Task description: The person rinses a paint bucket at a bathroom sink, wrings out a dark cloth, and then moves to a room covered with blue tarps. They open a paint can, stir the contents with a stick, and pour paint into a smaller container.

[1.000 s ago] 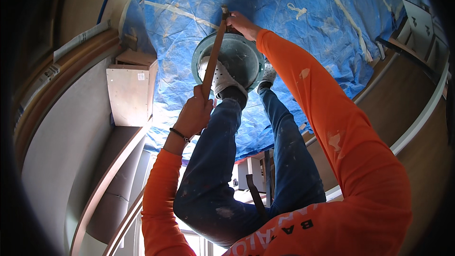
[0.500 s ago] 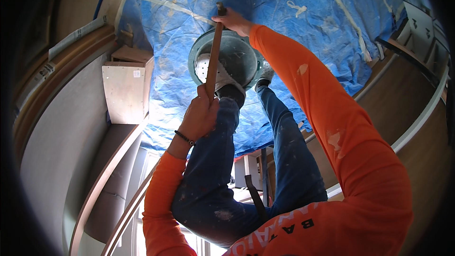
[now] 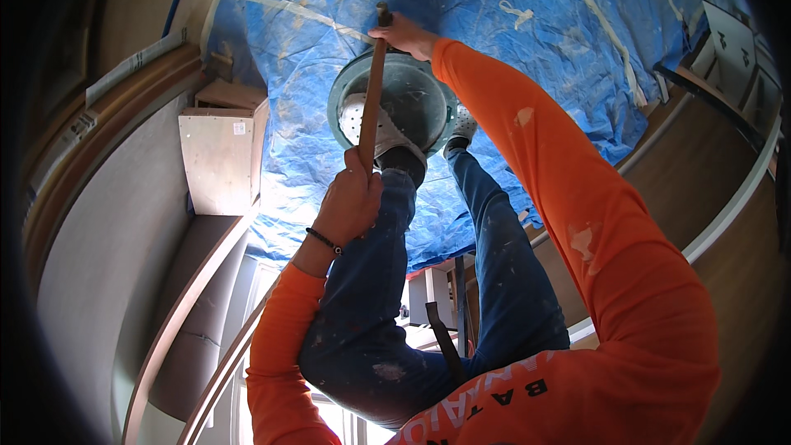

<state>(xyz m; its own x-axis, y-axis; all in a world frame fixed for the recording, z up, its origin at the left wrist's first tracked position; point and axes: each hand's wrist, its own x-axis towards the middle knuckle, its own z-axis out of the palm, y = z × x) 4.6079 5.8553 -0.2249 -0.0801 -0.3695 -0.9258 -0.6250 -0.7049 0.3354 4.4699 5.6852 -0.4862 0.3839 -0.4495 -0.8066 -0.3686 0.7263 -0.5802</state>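
A narrow wooden strip (image 3: pixel 374 95) runs lengthwise in front of me, between both hands. My left hand (image 3: pixel 350 202) is wrapped round its near end, and a dark bead bracelet circles that wrist. At the far end, the fingers of my right hand (image 3: pixel 406 38) pinch the strip close to its darker tip (image 3: pixel 383 15). Below the strip is a round dark green bucket (image 3: pixel 424 95). One foot in a pale perforated clog (image 3: pixel 389 133) is at the bucket; whether it stands on or inside it I cannot tell. My other clog (image 3: pixel 465 121) is beside the bucket.
A creased blue tarp (image 3: pixel 305 66) covers the floor. To the left are a wooden box (image 3: pixel 218 152) and a curved wooden rail (image 3: pixel 185 313). Brown panels with a pale edge strip (image 3: pixel 733 214) are on the right, and a white board (image 3: pixel 729 45) leans at the far right.
Almost everything holds still. My left hand has shifted very slightly, and both hands keep their grip on the wooden strip.
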